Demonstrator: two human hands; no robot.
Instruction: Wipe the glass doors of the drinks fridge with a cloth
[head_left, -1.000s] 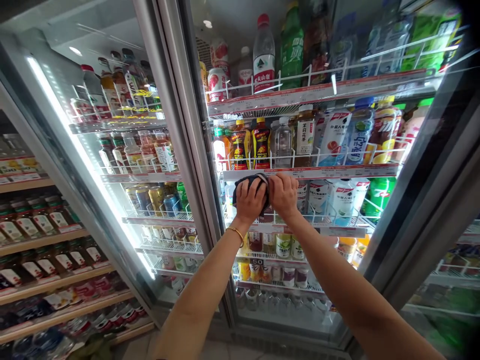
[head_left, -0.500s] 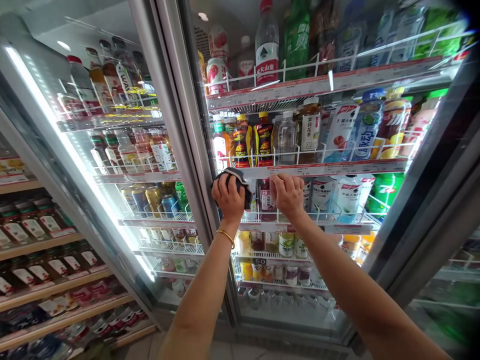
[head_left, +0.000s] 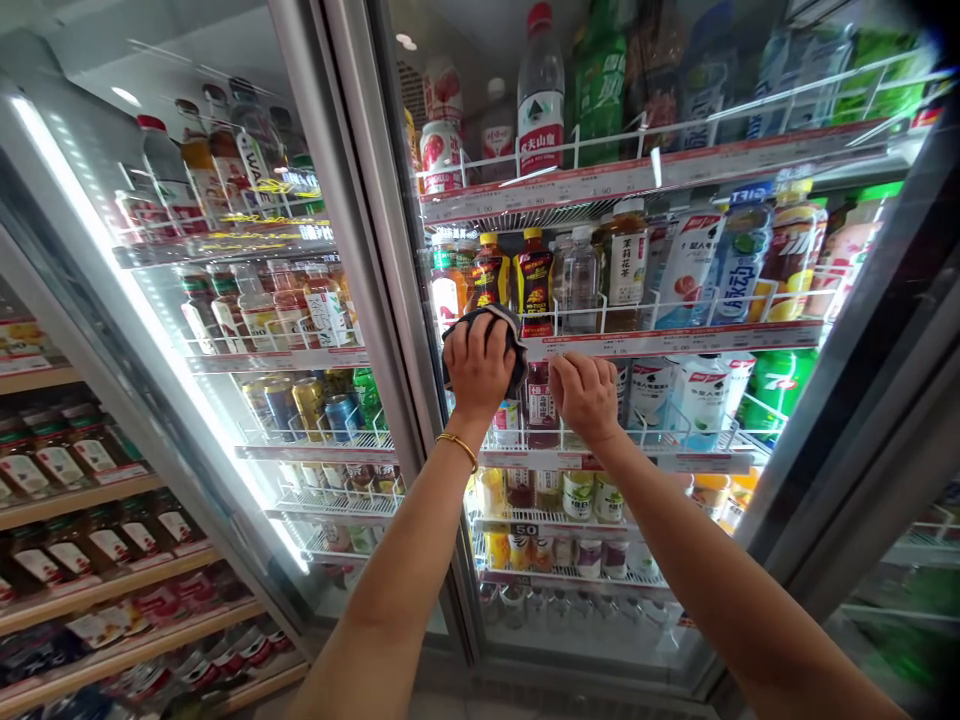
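Note:
My left hand point(head_left: 480, 368), with a gold bangle at the wrist, presses a dark cloth point(head_left: 517, 365) with a light edge flat against the glass door of a lit drinks cooler, just right of the metal door frame point(head_left: 390, 250). Its fingers are bent over the cloth. To the right, my right hand point(head_left: 589, 398) is curled with its knuckles up, close to the glass at the height of a shelf's price strip point(head_left: 705, 341). Whether anything is inside its fingers is hidden. Bottles with yellow caps point(head_left: 533, 280) stand behind the glass above both hands.
Behind the left glass door more bottles and cans point(head_left: 307, 408) stand on wire shelves. At the far left, wooden shelves point(head_left: 82, 490) hold jars and packets. A dark door edge point(head_left: 847, 400) slants down on the right.
My left hand and the cloth have moved right and slightly up on the glass, and the cloth shows more spread out. My right hand stays curled, shifted slightly right in view.

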